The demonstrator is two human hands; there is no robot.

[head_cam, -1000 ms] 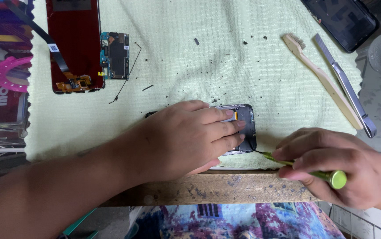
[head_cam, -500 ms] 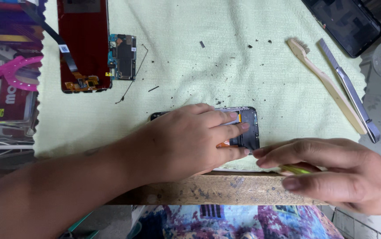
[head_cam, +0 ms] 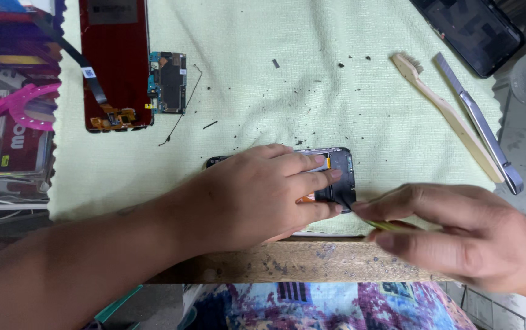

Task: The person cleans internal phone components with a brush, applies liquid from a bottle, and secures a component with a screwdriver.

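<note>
My left hand [head_cam: 257, 195] lies flat over an opened dark phone body [head_cam: 339, 177] on the pale green cloth [head_cam: 263, 91], pressing it down with the fingers spread across its inner parts. Only the phone's right end shows. My right hand [head_cam: 452, 235] is just to the right of it, fingers pinched around a thin yellow-green tool [head_cam: 391, 226] whose tip points toward the phone's lower right corner. Most of the tool is hidden inside the hand.
A red phone screen panel [head_cam: 113, 61] with a flex cable and a small circuit board [head_cam: 168, 82] lie at the upper left. A toothbrush [head_cam: 446, 116] and metal tweezers [head_cam: 480, 128] rest at the right, a dark phone [head_cam: 471, 30] above them. The wooden table edge [head_cam: 293, 266] runs below.
My right hand has turned and slid left toward the phone, now covering the tool's green handle. My left hand stays pressed on the phone.
</note>
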